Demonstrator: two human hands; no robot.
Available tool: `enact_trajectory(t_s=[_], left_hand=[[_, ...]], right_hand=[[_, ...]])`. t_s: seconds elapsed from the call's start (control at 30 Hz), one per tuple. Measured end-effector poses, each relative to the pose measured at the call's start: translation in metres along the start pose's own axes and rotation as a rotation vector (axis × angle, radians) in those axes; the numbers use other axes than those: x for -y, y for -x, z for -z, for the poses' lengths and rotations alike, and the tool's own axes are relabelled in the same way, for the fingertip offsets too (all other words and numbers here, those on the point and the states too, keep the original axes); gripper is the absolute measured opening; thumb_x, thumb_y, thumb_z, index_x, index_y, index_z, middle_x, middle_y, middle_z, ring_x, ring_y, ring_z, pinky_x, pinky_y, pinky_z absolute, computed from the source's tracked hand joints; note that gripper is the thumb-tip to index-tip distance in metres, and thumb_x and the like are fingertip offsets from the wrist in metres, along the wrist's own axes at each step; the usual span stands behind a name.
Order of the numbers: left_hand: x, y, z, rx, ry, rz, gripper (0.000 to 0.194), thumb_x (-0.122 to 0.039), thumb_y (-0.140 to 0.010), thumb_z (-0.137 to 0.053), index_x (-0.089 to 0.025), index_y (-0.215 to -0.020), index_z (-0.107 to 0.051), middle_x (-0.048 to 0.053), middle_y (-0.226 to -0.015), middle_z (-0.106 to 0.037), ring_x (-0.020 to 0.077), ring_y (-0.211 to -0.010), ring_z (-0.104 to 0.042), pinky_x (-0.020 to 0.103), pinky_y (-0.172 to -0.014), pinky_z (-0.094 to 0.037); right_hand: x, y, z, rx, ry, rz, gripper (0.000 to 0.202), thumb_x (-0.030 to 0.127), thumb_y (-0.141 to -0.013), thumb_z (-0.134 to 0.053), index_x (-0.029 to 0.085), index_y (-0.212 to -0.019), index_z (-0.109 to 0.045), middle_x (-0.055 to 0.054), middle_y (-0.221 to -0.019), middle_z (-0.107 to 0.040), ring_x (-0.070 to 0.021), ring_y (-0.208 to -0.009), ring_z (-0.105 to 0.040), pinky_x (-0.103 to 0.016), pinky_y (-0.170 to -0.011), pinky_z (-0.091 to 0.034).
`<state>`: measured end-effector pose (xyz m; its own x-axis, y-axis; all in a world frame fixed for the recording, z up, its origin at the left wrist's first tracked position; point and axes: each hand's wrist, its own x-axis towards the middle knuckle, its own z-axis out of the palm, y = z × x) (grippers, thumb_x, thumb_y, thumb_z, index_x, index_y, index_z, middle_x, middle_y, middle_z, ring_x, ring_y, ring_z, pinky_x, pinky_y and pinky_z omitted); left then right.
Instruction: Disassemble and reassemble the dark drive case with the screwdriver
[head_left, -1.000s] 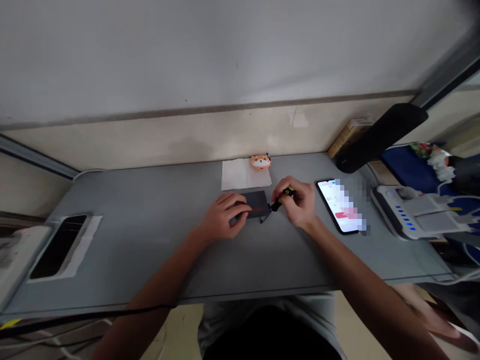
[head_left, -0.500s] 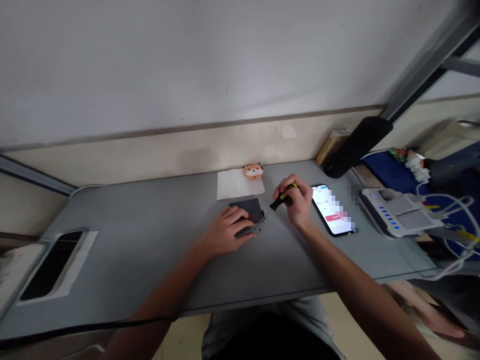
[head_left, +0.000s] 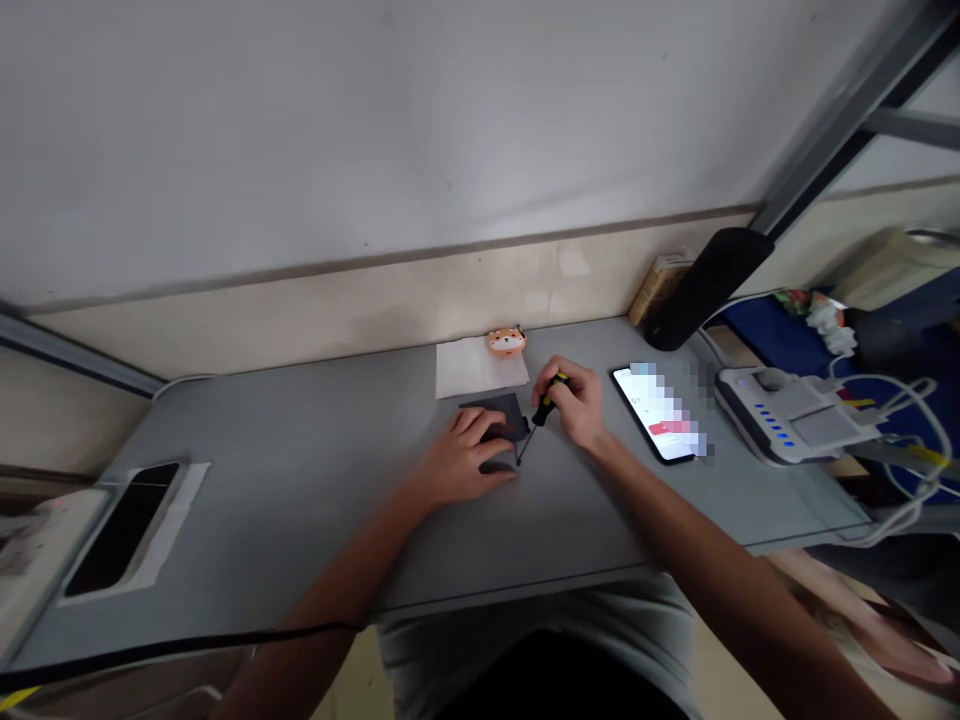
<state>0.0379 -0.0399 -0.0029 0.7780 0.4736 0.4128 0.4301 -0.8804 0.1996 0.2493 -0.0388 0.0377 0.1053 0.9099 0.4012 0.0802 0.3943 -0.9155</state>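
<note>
A dark grey, flat rectangular case (head_left: 511, 408) lies on the desk. My left hand (head_left: 466, 458) rests over its near left part, fingers across the top and thumb along the near side, gripping it against the desk; the fingers hide much of it. In my right hand (head_left: 571, 402) is a black-and-yellow screwdriver (head_left: 546, 408), its shaft slanting down to the left. The tip is beside the case's near right corner, at a tiny dark speck, perhaps a screw, too small to make out. Whether the tip touches it, I cannot tell.
Behind the case, a white paper sheet (head_left: 469, 370) bears an orange animal-faced pouch (head_left: 507, 342). To the right are a lit phone (head_left: 652, 415), a black cylinder (head_left: 709, 290) and a power strip (head_left: 780, 420) with cables. A dark phone (head_left: 124, 530) lies far left. Another person's leg (head_left: 877, 620) shows lower right.
My right hand has moved left and the screwdriver stands steeper, its tip shifted slightly right, off the case's edge. My left hand stays on the case. The view has shifted slightly.
</note>
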Motion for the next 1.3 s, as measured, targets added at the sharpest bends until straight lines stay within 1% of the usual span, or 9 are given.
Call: enact_trajectory(t_s=[0.13,0.33,0.47,0.57,0.63,0.77,0.9,1.13,1.3], left_hand=[[0.001,0.001,-0.003,-0.002,-0.003,0.017,0.026,-0.047,-0.09,-0.075,-0.024,-0.099,-0.077,0.01,-0.12,-0.067,0.027,-0.112,-0.057,0.043,-0.097,-0.051],[-0.002,0.001,-0.009,-0.082,0.082,0.024,0.019,-0.037,-0.095,-0.071,-0.023,-0.084,-0.077,0.008,-0.112,-0.068,0.024,-0.108,-0.057,0.04,-0.095,-0.05],[0.003,0.002,-0.009,-0.182,0.118,0.066,0.019,-0.034,-0.097,-0.069,-0.025,-0.083,-0.078,0.005,-0.103,-0.069,0.0214,-0.101,-0.058,0.039,-0.092,-0.05],[0.024,0.001,-0.003,-0.285,0.101,0.142,0.018,-0.031,-0.1,-0.064,-0.028,-0.09,-0.079,0.004,-0.098,-0.069,0.02,-0.095,-0.06,0.039,-0.091,-0.049],[0.046,-0.004,0.001,-0.316,0.051,0.282,0.017,-0.031,-0.1,-0.064,-0.028,-0.091,-0.079,0.003,-0.095,-0.069,0.0202,-0.094,-0.06,0.04,-0.092,-0.049],[0.088,-0.016,0.005,-0.262,0.012,0.398,0.017,-0.032,-0.097,-0.068,-0.025,-0.085,-0.079,0.003,-0.091,-0.069,0.0201,-0.09,-0.06,0.039,-0.091,-0.048],[0.104,-0.023,0.0,-0.201,0.008,0.437,0.015,-0.033,-0.093,-0.073,-0.023,-0.083,-0.08,0.003,-0.091,-0.069,0.0204,-0.091,-0.06,0.041,-0.093,-0.047],[0.093,-0.02,0.011,-0.14,0.038,0.453,0.014,-0.032,-0.095,-0.069,-0.021,-0.092,-0.078,0.005,-0.097,-0.069,0.0213,-0.097,-0.062,0.042,-0.099,-0.048],[0.048,-0.008,0.02,-0.046,0.17,0.416,0.025,-0.036,-0.103,-0.053,-0.022,-0.112,-0.072,0.003,-0.097,-0.065,0.0161,-0.081,-0.063,0.032,-0.082,-0.055]], right_hand=[[0.0,0.0,-0.002,-0.015,-0.074,-0.054,0.012,0.026,-0.069,-0.048,0.024,-0.059,-0.054,0.003,-0.051,-0.061,-0.0129,-0.048,-0.05,-0.027,-0.051,-0.04],[-0.002,-0.002,-0.002,-0.085,-0.144,-0.118,0.011,0.03,-0.068,-0.05,0.024,-0.059,-0.053,0.001,-0.052,-0.061,-0.0132,-0.049,-0.049,-0.026,-0.049,-0.036],[-0.005,-0.008,0.002,-0.212,-0.216,-0.206,0.011,0.034,-0.066,-0.051,0.024,-0.06,-0.052,0.0,-0.052,-0.06,-0.0142,-0.05,-0.047,-0.025,-0.046,-0.034],[-0.01,-0.013,0.009,-0.374,-0.212,-0.275,0.012,0.036,-0.063,-0.05,0.025,-0.062,-0.053,0.0,-0.053,-0.06,-0.0146,-0.051,-0.046,-0.024,-0.043,-0.029],[-0.013,-0.017,0.014,-0.446,-0.179,-0.305,0.013,0.037,-0.062,-0.05,0.024,-0.063,-0.052,0.0,-0.054,-0.06,-0.0141,-0.051,-0.046,-0.023,-0.043,-0.026],[-0.021,-0.02,0.02,-0.54,-0.161,-0.328,0.016,0.04,-0.064,-0.05,0.025,-0.065,-0.05,0.001,-0.054,-0.059,-0.013,-0.05,-0.045,-0.022,-0.042,-0.024],[-0.026,-0.02,0.022,-0.524,-0.149,-0.325,0.019,0.043,-0.069,-0.053,0.025,-0.068,-0.048,0.001,-0.056,-0.06,-0.0137,-0.05,-0.047,-0.023,-0.042,-0.028],[-0.026,-0.019,0.023,-0.469,-0.124,-0.252,0.021,0.045,-0.072,-0.052,0.025,-0.07,-0.047,0.003,-0.055,-0.059,-0.0119,-0.047,-0.047,-0.022,-0.041,-0.026],[-0.021,-0.02,0.021,-0.566,-0.13,-0.312,0.016,0.04,-0.07,-0.052,0.024,-0.07,-0.05,0.001,-0.057,-0.062,-0.0141,-0.051,-0.051,-0.022,-0.041,-0.024]])
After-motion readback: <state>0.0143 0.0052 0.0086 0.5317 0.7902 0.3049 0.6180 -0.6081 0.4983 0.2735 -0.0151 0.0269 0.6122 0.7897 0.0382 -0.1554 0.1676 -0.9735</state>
